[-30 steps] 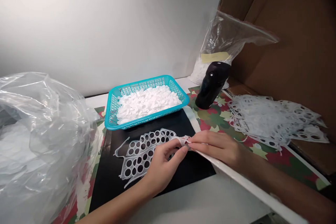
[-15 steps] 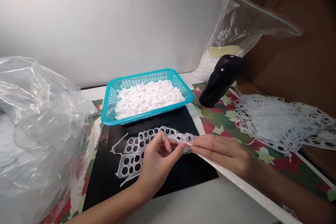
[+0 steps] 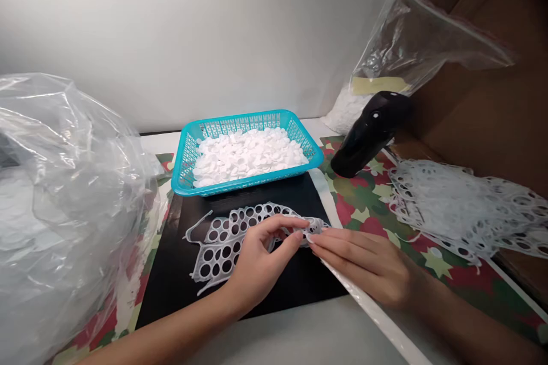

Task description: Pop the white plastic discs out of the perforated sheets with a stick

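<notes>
My left hand (image 3: 261, 256) is over the black mat (image 3: 171, 274), its index finger and thumb curved around the near end of a long white strip or tube. My right hand (image 3: 368, 259) has its fingers pressed together on the end of that white strip (image 3: 372, 313), which runs down to the bottom right edge. Whatever is between the left fingertips is too small to make out. A translucent perforated sheet (image 3: 222, 256) with round holes lies on the mat, partly behind my left hand and reaching under the fingertips.
A turquoise basket (image 3: 248, 183) of small white discs stands behind the mat. On the left is a large clear plastic bag (image 3: 85, 194). To the right are a black device (image 3: 368, 131), a clear bag (image 3: 398, 57), piled perforated sheets (image 3: 454, 199) and cardboard (image 3: 492, 108).
My left index finger has straightened and stretched forward from its curled position. The white strip now slopes more steeply, and my right hand has shifted slightly right. The whole view has shifted a little.
</notes>
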### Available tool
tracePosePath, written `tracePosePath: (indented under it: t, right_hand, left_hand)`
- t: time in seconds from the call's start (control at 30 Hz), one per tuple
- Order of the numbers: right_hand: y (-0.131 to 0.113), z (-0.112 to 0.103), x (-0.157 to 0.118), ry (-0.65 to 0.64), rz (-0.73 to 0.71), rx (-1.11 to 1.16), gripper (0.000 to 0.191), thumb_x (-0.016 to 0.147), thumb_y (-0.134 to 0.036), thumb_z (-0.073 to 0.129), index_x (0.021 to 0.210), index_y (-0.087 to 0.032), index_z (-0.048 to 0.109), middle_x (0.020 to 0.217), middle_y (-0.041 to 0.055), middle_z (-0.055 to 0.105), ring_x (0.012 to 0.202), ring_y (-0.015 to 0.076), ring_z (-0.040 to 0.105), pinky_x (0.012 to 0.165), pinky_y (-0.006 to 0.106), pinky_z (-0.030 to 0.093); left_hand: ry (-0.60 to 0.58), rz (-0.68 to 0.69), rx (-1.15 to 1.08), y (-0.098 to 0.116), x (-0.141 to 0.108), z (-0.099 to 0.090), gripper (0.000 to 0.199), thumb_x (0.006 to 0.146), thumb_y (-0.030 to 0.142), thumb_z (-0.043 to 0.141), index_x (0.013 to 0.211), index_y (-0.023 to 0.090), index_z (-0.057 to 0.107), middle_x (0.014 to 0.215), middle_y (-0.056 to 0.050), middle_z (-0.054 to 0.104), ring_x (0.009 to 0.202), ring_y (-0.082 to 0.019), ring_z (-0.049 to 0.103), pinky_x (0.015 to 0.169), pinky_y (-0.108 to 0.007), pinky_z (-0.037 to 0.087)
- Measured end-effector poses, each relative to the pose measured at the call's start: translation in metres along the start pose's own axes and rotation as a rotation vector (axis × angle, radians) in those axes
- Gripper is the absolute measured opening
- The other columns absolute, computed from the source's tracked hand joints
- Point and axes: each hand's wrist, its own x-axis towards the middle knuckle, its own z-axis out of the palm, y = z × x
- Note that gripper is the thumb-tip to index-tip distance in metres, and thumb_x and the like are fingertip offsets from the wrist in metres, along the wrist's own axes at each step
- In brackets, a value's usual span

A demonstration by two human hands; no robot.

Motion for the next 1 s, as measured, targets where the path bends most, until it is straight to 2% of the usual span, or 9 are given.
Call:
tracePosePath:
  t: [0.13,0.27,0.43,0.6,0.7,0.83,0.9,1.0]
  right_hand:
    - [0.002,0.0,-0.002,-0.005,0.024,-0.041,0.019,0.09,-0.002,0.054,0.105,-0.006,0.065,0.097,0.0128,0.074,0.094,0.0208,0.071,0.087,0.033,0.061]
    - [0.004,-0.002,-0.003,-0.02,0.044,-0.058,0.022,0.092,-0.002,0.05,0.106,-0.007,0.065,0.097,0.0124,0.074,0.094,0.0208,0.071,0.084,0.033,0.062]
    - [0.0,0.0,0.002,-0.021,-0.014,-0.086,0.02,0.091,-0.001,0.051,0.102,-0.008,0.067,0.093,0.0116,0.076,0.092,0.0208,0.072,0.085,0.032,0.063]
    - [-0.002,0.006,0.0,-0.03,-0.05,-0.057,0.019,0.09,-0.001,0.055,0.101,-0.008,0.068,0.095,0.0127,0.075,0.096,0.0236,0.071,0.086,0.034,0.062]
    - [0.001,0.006,-0.006,-0.016,0.058,0.09,0.022,0.091,-0.003,0.053,0.107,-0.007,0.067,0.1,0.0144,0.072,0.103,0.0242,0.068,0.094,0.036,0.058]
    - [0.006,0.003,-0.011,-0.031,0.244,0.292,0.029,0.092,-0.005,0.053,0.116,-0.013,0.065,0.112,0.0121,0.068,0.11,0.0225,0.064,0.098,0.035,0.054]
    - [0.007,0.003,-0.01,0.002,0.309,0.377,0.029,0.09,-0.007,0.057,0.115,-0.019,0.066,0.109,0.0089,0.069,0.105,0.0215,0.066,0.093,0.034,0.056]
    - [0.006,0.004,-0.005,0.088,0.484,0.484,0.021,0.088,-0.011,0.062,0.101,-0.024,0.071,0.094,0.0044,0.071,0.087,0.0173,0.069,0.076,0.027,0.059]
  left_hand:
    - [0.016,-0.078,-0.051,0.002,0.004,-0.003,0.016,0.085,0.027,0.064,0.089,0.016,0.074,0.086,-0.006,0.073,0.081,-0.019,0.068,0.071,-0.025,0.054]
    - [-0.015,-0.138,-0.107,0.001,0.007,-0.005,0.021,0.082,0.03,0.068,0.095,0.015,0.074,0.08,-0.006,0.073,0.072,-0.019,0.07,0.06,-0.025,0.056]
    - [-0.035,-0.151,-0.177,-0.003,0.006,-0.004,0.023,0.078,0.027,0.074,0.099,0.017,0.073,0.096,-0.006,0.074,0.089,-0.019,0.07,0.08,-0.026,0.057]
    - [-0.072,-0.15,-0.215,-0.008,0.006,-0.003,0.027,0.077,0.024,0.076,0.103,0.018,0.072,0.097,-0.004,0.074,0.087,-0.016,0.07,0.082,-0.024,0.057]
    - [-0.076,-0.147,-0.211,-0.01,0.007,-0.004,0.027,0.079,0.023,0.074,0.105,0.017,0.072,0.097,-0.005,0.074,0.089,-0.016,0.069,0.083,-0.024,0.056]
    - [-0.061,-0.13,-0.181,-0.011,0.008,-0.006,0.026,0.081,0.022,0.072,0.107,0.019,0.071,0.099,-0.004,0.072,0.089,-0.015,0.068,0.083,-0.024,0.055]
    - [-0.064,-0.12,-0.155,-0.011,0.008,-0.005,0.026,0.081,0.022,0.071,0.107,0.02,0.071,0.099,-0.004,0.072,0.088,-0.015,0.067,0.082,-0.023,0.054]
    - [-0.082,-0.104,-0.105,-0.009,0.007,-0.004,0.026,0.081,0.02,0.071,0.107,0.02,0.071,0.097,-0.004,0.072,0.086,-0.014,0.067,0.077,-0.022,0.053]
